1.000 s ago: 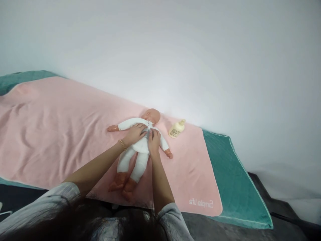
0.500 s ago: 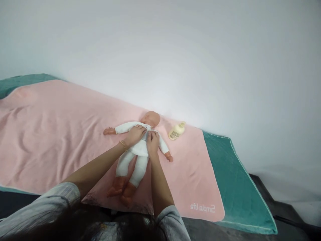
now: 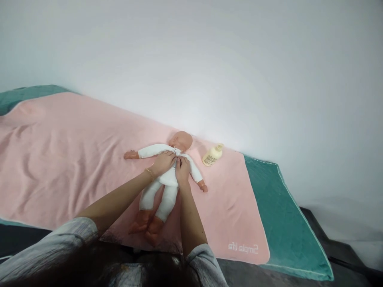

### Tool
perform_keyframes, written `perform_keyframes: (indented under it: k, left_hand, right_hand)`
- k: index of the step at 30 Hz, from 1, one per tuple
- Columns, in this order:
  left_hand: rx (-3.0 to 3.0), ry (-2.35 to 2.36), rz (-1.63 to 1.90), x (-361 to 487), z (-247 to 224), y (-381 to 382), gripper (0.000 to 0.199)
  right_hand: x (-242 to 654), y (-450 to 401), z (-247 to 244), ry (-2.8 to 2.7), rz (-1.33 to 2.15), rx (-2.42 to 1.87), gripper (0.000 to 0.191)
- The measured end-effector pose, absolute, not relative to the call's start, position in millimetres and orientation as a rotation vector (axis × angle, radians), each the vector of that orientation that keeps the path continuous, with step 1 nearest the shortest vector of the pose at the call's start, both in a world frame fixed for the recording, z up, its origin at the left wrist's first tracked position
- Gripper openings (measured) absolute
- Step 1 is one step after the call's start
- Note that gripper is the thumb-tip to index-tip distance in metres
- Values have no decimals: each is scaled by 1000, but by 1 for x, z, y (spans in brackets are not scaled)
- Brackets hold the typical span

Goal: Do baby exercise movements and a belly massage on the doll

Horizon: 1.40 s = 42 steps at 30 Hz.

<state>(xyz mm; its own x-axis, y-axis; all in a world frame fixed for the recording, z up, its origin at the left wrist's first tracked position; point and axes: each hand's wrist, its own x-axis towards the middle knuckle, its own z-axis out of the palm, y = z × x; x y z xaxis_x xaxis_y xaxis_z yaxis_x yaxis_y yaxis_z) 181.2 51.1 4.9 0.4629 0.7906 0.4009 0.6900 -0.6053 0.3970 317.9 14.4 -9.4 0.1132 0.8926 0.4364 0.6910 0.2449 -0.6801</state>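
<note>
A baby doll (image 3: 168, 176) lies on its back, its bald head (image 3: 181, 140) toward the wall and its arms spread. It wears a white long-sleeved top (image 3: 154, 150) and white trousers (image 3: 166, 202). My left hand (image 3: 164, 162), with a gold bracelet at the wrist, rests across the doll's chest, its fingertips closed on the top's front edge. Opposite it, my right hand (image 3: 182, 169) pinches the other side of the top's front. The fingertips of both hands meet at mid-chest, below a small tie at the neck. What exactly sits between the fingers is too small to make out.
A pale yellow pump bottle (image 3: 212, 155) stands right of the doll's head. Under the doll is a pink blanket (image 3: 74, 159) with "Simple life" in mirrored letters, over a green quilted cover (image 3: 278, 207). A white wall (image 3: 191, 67) rises behind.
My left hand has shifted right, so its fingertips now meet those of my right hand at the doll's chest. The view has moved very slightly.
</note>
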Motion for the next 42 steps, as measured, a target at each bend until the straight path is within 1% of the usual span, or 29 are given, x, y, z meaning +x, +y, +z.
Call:
perform_keyframes:
  k: [6,14,17,21,27,32,38,42]
  left_hand:
    - [2508,1314,863,182,5,46,35]
    - [2451,1286,893,183,5,50,31]
    - [2420,1237,958,180,8,50,32]
    - [2357,1182,1101,167,11,31,35]
    - [2267,1078,1223,141,0,-25,46]
    - [2216,1024,1174,133,-4,-46,50]
    - [2216,993,1047,135,-2,-39,50]
    - [2235,1016,1029,138,-5,-36,48]
  right_hand:
    - [318,13,-14,-1654,269,-1491,40]
    - [318,20,-13,-1683,289,-1517,36]
    - [318,14,-8,-1656,277,-1515,38]
    - [317,-20,-7,-1575,224,-1501,43]
    - [304,-93,-27,-1568,223,-1372,40]
    - [301,-110,-30,-1626,242,-1380,40]
    - [300,-102,-27,-1626,284,-1434,42]
    - [300,-101,-28,-1626,288,-1433,42]
